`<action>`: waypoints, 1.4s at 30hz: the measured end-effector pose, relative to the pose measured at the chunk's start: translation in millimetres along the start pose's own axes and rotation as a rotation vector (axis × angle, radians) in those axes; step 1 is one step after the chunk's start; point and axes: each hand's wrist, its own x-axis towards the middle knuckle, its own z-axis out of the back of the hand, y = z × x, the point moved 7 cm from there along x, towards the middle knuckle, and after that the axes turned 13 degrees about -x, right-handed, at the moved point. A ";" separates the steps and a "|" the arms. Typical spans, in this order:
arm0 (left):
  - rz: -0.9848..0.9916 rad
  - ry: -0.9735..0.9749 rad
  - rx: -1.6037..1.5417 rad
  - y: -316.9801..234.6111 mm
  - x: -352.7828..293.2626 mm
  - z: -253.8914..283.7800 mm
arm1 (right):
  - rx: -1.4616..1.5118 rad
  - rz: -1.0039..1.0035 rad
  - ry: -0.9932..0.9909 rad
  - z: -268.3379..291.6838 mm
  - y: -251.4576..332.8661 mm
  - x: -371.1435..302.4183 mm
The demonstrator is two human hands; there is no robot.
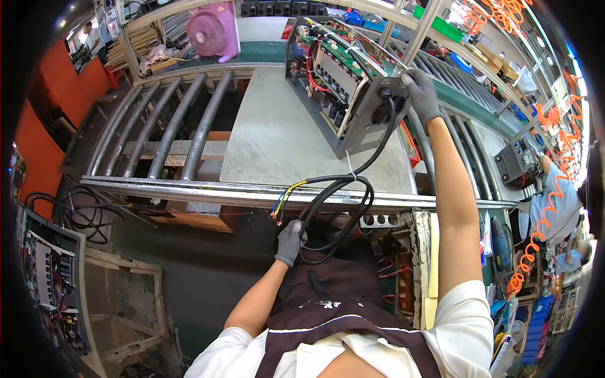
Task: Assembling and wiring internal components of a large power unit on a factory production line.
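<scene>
An open-sided dark grey electrical unit [368, 120] with circuit boards and wiring inside stands on the metal plate [258, 138] of the roller line. My right hand [421, 94], in a grey glove, is closed on the upper corner of its end panel, by the fan grille. From that panel runs a thick black cable [379, 154], coiled and bound with a white tie, its coloured wire ends bare at one side. My left hand [290, 242], also gloved, has its fingers curled round the cable's hanging loops in front of the bench edge.
Metal rollers [161, 126] flank the plate on both sides. A pink fan [213, 31] stands at the back left. Another open unit [53, 277] sits at the lower left. Orange coiled hoses [535, 233] hang on the right, near a person [554, 201] beside another unit [518, 162].
</scene>
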 end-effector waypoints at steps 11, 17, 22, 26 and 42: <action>-0.394 -0.226 0.462 -72.0 -9.1 43.0 | -0.156 -0.207 -0.229 10.8 30.9 -42.2; -0.614 -0.322 0.551 -182.9 43.7 77.4 | 0.659 -0.673 -0.085 -82.8 37.9 -124.0; -0.789 -0.248 0.859 -252.9 138.8 29.8 | 0.279 -0.379 -0.225 -50.9 42.7 -120.8; -0.618 -0.224 0.934 -279.3 274.2 24.3 | 0.279 -0.398 -0.113 -58.9 45.8 -124.5; -0.565 -0.227 0.914 -332.2 578.9 -102.6 | 0.272 -0.294 -0.304 -95.7 20.5 -128.4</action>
